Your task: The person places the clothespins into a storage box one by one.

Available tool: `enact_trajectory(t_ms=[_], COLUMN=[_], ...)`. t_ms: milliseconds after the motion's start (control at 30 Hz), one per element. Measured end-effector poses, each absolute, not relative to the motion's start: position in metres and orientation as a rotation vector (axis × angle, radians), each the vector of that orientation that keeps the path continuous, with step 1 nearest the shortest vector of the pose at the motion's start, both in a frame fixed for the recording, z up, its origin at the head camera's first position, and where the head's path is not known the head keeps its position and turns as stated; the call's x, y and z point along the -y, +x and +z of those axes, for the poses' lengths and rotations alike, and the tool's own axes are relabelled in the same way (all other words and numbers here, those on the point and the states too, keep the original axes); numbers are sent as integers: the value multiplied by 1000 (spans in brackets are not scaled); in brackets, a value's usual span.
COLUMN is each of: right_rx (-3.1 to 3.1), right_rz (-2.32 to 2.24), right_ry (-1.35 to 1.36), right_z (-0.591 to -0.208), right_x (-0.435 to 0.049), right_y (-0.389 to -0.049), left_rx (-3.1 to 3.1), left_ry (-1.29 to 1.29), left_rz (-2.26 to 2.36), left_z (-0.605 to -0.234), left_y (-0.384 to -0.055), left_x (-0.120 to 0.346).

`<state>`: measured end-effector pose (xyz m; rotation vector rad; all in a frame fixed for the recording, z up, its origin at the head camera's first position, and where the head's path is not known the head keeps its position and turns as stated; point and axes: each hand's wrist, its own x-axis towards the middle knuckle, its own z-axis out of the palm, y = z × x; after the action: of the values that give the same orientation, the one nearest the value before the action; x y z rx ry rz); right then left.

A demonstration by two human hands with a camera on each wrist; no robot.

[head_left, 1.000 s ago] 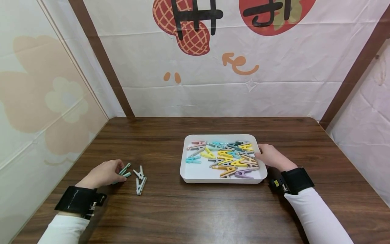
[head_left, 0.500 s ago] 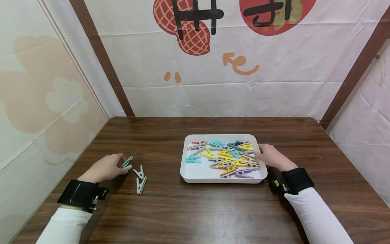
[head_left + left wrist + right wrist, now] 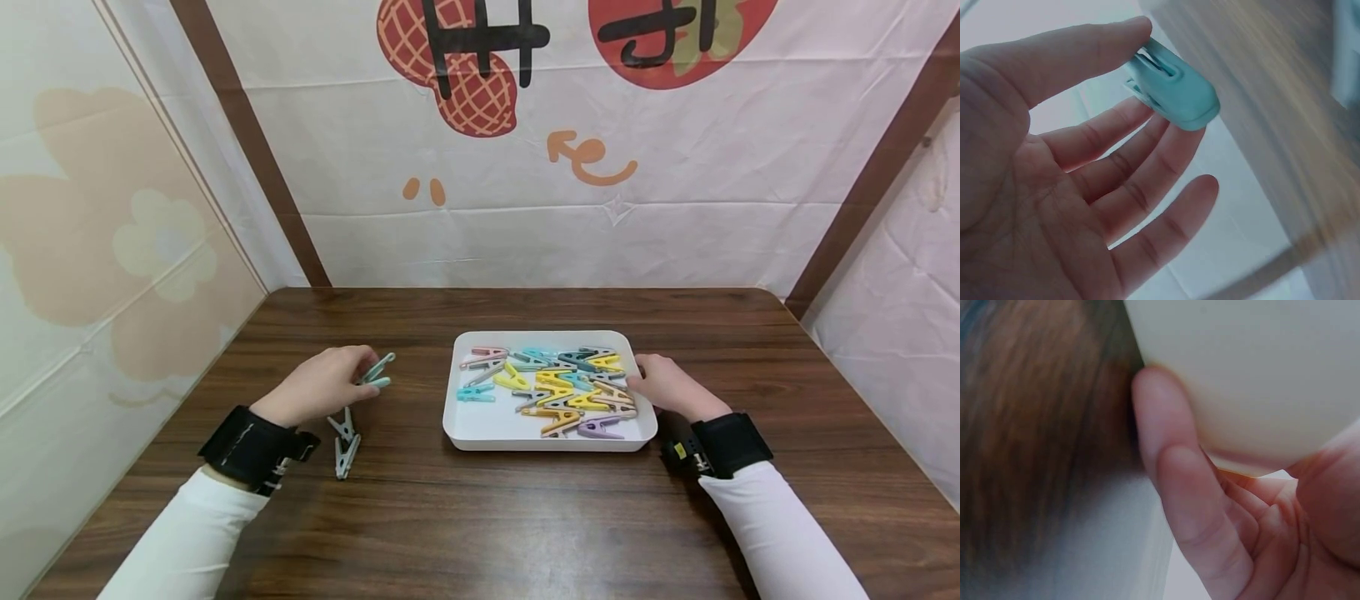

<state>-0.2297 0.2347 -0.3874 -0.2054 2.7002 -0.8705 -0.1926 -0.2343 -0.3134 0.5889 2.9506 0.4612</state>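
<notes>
My left hand (image 3: 326, 385) holds a pale teal clothespin (image 3: 1182, 94) above the table. Thumb and fingertips pinch its one end, while its two prongs point right in the head view. Behind that wrist lie two grey clothespins (image 3: 346, 457) on the wood, the upper one partly covered by the hand. At the right side of a white tray (image 3: 487, 442), my right hand (image 3: 675, 388) grips the rim. The right wrist view has its fingers against the tray's pale wall (image 3: 1260, 381). Several clothespins in yellow, blue, grey, pink and purple lie in the tray.
The brown wooden table (image 3: 465, 533) carries the tray right of centre. A white printed cloth (image 3: 697, 167) hangs behind its far edge, and more cloth hangs at the left and right sides.
My left hand has moved right and away from me with the teal clothespin, passing the two grey clothespins. The right hand and the tray have stayed put.
</notes>
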Motion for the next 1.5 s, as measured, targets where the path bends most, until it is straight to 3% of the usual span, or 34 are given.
enact_trajectory(t_ms=[567, 767, 1500], right_rx=[-2707, -2695, -2697], right_rz=[-856, -871, -859], right_ry=[-213, -195, -187], right_z=[-387, -387, -385], right_x=[-235, -234, -233], right_y=[-230, -229, -229], left_rx=[-2849, -2744, -2681], left_ry=[1091, 1153, 1124], left_rz=[186, 83, -102], left_z=[-314, -326, -347], left_y=[-206, -209, -217], left_x=[121, 92, 73])
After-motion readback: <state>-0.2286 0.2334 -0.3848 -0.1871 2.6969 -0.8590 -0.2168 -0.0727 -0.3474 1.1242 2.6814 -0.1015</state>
